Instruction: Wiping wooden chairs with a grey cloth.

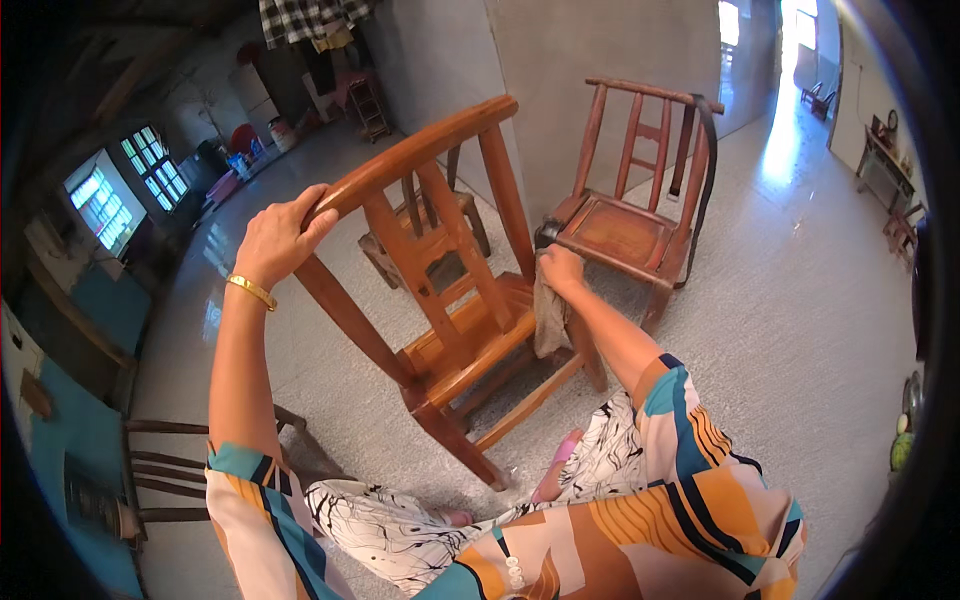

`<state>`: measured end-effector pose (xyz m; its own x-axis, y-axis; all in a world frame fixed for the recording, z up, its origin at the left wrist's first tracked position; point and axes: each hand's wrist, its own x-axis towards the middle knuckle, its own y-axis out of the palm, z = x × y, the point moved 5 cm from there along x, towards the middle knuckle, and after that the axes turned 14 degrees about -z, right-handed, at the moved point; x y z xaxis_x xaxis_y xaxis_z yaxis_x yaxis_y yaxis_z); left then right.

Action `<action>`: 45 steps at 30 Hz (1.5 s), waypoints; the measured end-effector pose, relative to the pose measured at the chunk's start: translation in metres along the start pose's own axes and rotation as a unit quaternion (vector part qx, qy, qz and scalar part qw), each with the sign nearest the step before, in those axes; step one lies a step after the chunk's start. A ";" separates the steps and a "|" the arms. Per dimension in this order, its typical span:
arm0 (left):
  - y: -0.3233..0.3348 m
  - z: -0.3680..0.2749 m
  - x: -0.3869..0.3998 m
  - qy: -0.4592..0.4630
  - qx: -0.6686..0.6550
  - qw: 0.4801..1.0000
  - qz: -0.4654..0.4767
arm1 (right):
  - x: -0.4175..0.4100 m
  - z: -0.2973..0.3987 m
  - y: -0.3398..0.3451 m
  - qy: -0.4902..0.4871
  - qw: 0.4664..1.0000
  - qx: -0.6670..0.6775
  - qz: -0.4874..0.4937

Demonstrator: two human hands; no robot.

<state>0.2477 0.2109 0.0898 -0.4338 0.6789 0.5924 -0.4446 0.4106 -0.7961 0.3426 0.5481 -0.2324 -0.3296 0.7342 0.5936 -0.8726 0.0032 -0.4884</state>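
Note:
A varnished wooden chair [420,172] stands tilted before me, its back towards me. My left hand [281,236], with a gold bangle at the wrist, grips the left end of its top rail. At the chair's right side, near the seat and the foot of the back post, my right hand [561,271] holds a greyish-brown cloth [551,319] that hangs down beside the frame. The cloth partly hides the post and the seat's edge there.
A reddish wooden chair [622,229] with a dark strap over its back stands at the right. Behind the near chair is a small wooden stool or chair [476,221]. A dark slatted chair [169,430] is at lower left. A wall corner [517,135] rises behind.

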 end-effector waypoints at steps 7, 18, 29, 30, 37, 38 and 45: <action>-0.004 -0.010 -0.005 0.027 -0.024 0.999 -0.013 | 0.118 0.103 -0.065 0.181 0.845 0.504 -0.003; 0.005 0.008 -0.001 0.029 -0.010 0.999 -0.038 | 0.072 0.074 0.004 0.292 0.858 0.420 0.045; 0.014 0.020 -0.001 0.026 0.003 0.999 -0.036 | -0.014 0.040 -0.012 -0.148 0.964 -0.098 0.199; 0.015 0.018 -0.001 0.022 -0.005 0.999 -0.033 | -0.011 0.043 -0.019 -0.154 0.963 -0.102 0.195; 0.009 0.017 -0.007 0.014 -0.021 0.998 -0.054 | 0.053 0.127 -0.075 0.341 0.765 0.524 0.154; 0.007 0.011 -0.004 0.010 -0.028 0.999 -0.043 | 0.072 0.134 -0.080 0.336 0.769 0.524 0.147; -0.005 0.003 -0.011 -0.016 -0.046 0.998 -0.040 | 0.088 0.256 -0.106 0.388 0.669 0.623 0.114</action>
<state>0.2525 0.1992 0.0875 -0.4261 0.6226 0.6564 -0.4045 0.5179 -0.7538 0.3134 0.4388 0.0353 -0.6412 0.7518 -0.1535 -0.6140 -0.3827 0.6903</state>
